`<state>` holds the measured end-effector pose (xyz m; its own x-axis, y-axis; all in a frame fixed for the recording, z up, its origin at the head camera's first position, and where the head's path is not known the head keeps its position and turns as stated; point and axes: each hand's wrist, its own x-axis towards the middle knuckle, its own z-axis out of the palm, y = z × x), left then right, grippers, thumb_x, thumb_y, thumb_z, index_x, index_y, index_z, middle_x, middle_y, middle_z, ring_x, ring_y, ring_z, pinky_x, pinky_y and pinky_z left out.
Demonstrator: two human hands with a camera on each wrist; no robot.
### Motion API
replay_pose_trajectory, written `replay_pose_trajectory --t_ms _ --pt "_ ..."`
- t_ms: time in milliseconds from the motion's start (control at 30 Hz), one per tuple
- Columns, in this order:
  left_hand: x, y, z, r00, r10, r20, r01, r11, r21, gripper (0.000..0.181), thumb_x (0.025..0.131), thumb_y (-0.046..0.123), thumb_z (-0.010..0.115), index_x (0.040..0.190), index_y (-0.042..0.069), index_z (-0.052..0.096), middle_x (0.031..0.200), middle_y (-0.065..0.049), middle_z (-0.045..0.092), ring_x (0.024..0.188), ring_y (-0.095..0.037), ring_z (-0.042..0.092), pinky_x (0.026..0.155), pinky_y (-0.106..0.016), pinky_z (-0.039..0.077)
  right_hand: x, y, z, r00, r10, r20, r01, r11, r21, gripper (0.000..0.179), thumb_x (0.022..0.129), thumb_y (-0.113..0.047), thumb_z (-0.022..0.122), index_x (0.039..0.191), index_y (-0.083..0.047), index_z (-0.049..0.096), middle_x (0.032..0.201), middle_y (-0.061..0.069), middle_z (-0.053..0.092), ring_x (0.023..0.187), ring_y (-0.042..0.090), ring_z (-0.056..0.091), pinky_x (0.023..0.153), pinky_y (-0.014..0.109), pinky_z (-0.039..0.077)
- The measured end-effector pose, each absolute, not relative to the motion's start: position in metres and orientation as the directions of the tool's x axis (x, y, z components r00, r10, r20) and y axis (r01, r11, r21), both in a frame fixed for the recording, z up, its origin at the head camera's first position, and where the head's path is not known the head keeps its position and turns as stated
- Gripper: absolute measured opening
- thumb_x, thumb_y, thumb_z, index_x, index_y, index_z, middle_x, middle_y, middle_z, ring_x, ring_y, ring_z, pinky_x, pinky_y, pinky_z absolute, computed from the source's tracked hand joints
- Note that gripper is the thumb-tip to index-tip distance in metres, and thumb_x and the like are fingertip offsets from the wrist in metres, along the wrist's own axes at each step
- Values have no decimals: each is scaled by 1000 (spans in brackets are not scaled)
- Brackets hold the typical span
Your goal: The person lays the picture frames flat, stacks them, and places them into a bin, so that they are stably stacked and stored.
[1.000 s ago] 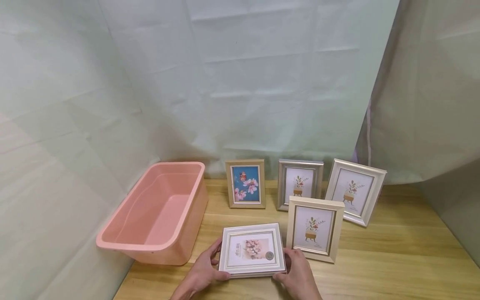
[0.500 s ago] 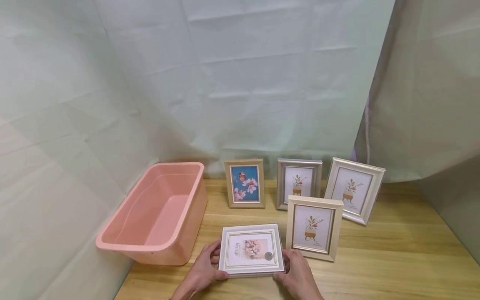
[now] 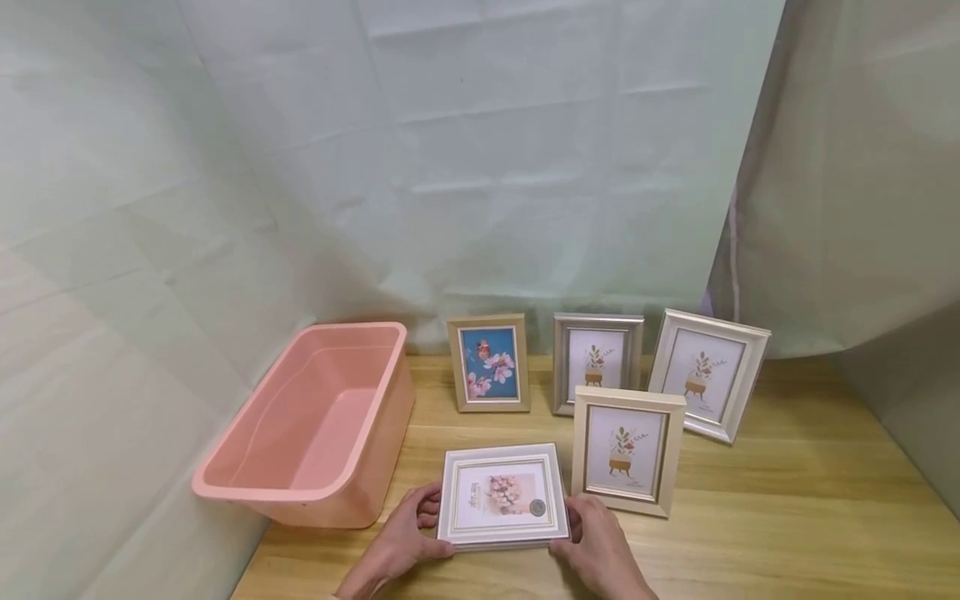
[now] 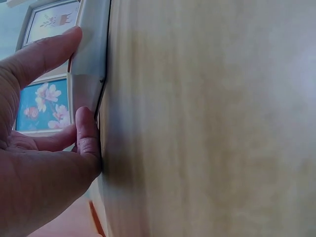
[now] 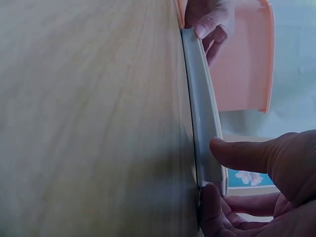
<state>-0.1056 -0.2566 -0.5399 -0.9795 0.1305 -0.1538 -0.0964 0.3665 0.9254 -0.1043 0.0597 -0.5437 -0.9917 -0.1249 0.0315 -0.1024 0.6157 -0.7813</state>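
A white picture frame (image 3: 502, 497) with a pink flower print lies face up and sideways near the front of the table. My left hand (image 3: 406, 533) grips its left end, thumb at the near left corner and fingers along the side. At the other end, my right hand (image 3: 600, 542) holds it the same way, thumb at the near right corner. From the left wrist view, the picture frame's grey side (image 4: 92, 44) shows close over the wood, with the left thumb and fingers on it. The right wrist view has both hands at the long near edge (image 5: 202, 108).
A pink plastic basin (image 3: 375, 467) stands on the left. Upright behind are a gold frame with a blossom print (image 3: 491, 407), a silver frame (image 3: 560, 367) and a tilted white frame (image 3: 750, 367). A cream frame (image 3: 630, 400) stands just right of the flat one. Pale cloth (image 3: 510, 167) hangs behind.
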Motion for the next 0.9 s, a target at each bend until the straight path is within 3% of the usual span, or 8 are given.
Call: replay_pose_trajectory --t_ms 167,400,600,900 --pt "-107 -256 -540 -980 132 -150 -95 349 932 94 66 -17 89 149 -18 45 129 -25 61 111 -24 65 91 -19 57 -104 65 -540 -984 -171 58 -145 554 -820 45 73 3 91 116 4 76 97 3 68 77 0 55 66 18 51" --pt "-107 -253 -540 -984 99 -150 -105 361 927 92 64 -18 88 147 -17 48 124 -22 61 107 -23 63 90 -18 57 -101 70 -537 -973 -231 25 -132 458 -879 57 78 7 86 132 14 68 99 7 69 77 -2 60 67 18 56" --pt "-106 -248 -539 -989 42 -140 -111 405 907 95 61 -17 91 147 -14 50 120 -18 60 104 -21 59 87 -21 58 -98 74 -533 -961 -275 9 -140 458 -878 53 81 0 88 130 11 69 97 6 68 81 3 62 70 20 56" --pt "-103 -246 -538 -988 24 -150 -127 411 903 97 62 -17 91 149 -16 48 121 -19 61 104 -21 60 86 -21 58 -93 79 -533 -956 -292 -7 -143 490 -860 62 82 -11 91 135 9 67 104 8 73 89 9 65 74 22 55"
